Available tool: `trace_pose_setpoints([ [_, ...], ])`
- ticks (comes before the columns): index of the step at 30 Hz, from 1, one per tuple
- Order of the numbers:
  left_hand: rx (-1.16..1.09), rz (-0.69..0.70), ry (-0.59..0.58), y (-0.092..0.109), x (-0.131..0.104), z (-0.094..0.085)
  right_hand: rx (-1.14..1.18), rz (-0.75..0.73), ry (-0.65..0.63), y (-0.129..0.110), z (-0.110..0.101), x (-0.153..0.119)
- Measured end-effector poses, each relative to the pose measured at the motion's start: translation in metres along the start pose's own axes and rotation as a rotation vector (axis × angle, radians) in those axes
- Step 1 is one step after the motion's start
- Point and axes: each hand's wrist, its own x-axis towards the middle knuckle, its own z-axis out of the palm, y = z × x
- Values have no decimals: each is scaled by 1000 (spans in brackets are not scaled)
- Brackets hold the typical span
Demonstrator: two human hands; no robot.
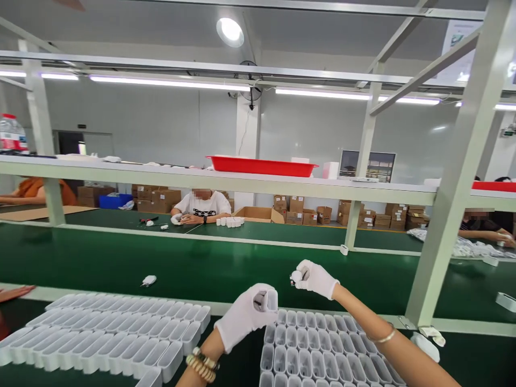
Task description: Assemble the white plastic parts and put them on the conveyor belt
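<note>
At lower centre, the left hand (250, 310) grips a white container (271, 301); to its right, the right hand (317, 279) pinches a small white part (296, 277). Apparent step: two-handed handling. The next move likely calls for steady alignment.

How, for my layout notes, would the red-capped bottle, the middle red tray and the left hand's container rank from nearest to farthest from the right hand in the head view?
1. Container: in the left hand, just left.
2. Middle red tray: ahead, on the shelf.
3. Red-capped bottle: far left, same shelf.
</note>
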Motion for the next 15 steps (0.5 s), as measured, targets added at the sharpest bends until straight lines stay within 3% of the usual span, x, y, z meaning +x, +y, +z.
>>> trace_pose_setpoints([
  [4, 379, 98, -52, 48, -28, 16, 151, -61, 16, -49, -6, -69],
  [8, 562, 178, -30, 66, -49, 29, 124, -52, 129, -88, 8, -131],
  [12, 677, 257, -26, 71, -62, 30, 34, 39, 159, -108, 19, -153],
  [15, 786, 316, -10, 76, -69, 30, 71, 46, 101, -115, 17, -155],
])
